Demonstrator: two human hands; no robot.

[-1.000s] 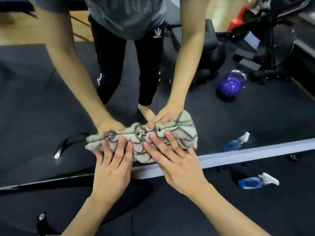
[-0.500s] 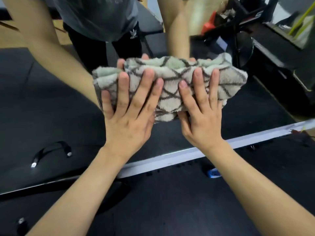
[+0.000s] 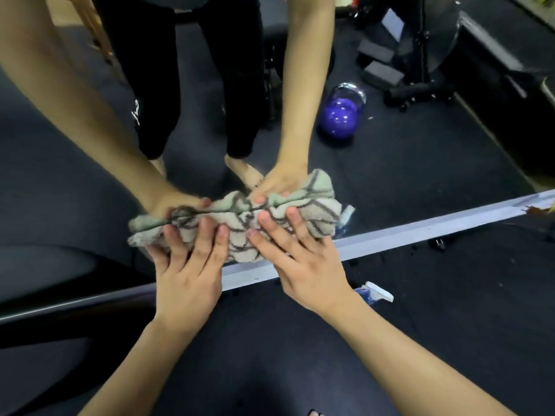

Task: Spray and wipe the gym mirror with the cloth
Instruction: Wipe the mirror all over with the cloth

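A bunched pale cloth (image 3: 240,235) with dark wavy lines is pressed flat against the gym mirror (image 3: 420,163), low down near its pale bottom frame (image 3: 420,232). My left hand (image 3: 189,271) pushes on the cloth's left half with fingers spread. My right hand (image 3: 306,265) pushes on its right half the same way. The glass shows my own arms, legs and the cloth mirrored. A blue spray bottle (image 3: 374,294) with a white trigger lies on the dark floor just right of my right wrist.
The dark rubber floor (image 3: 300,355) runs up to the mirror. In the reflection are a purple kettlebell (image 3: 338,118), a fan stand on a wheeled base (image 3: 420,91) and foam blocks (image 3: 381,72). A dark curved object (image 3: 60,313) lies at the left by the frame.
Both hands slid the cloth up the mirror half a second ago, then back down to the bottom edge now. The spray bottle is back in view.
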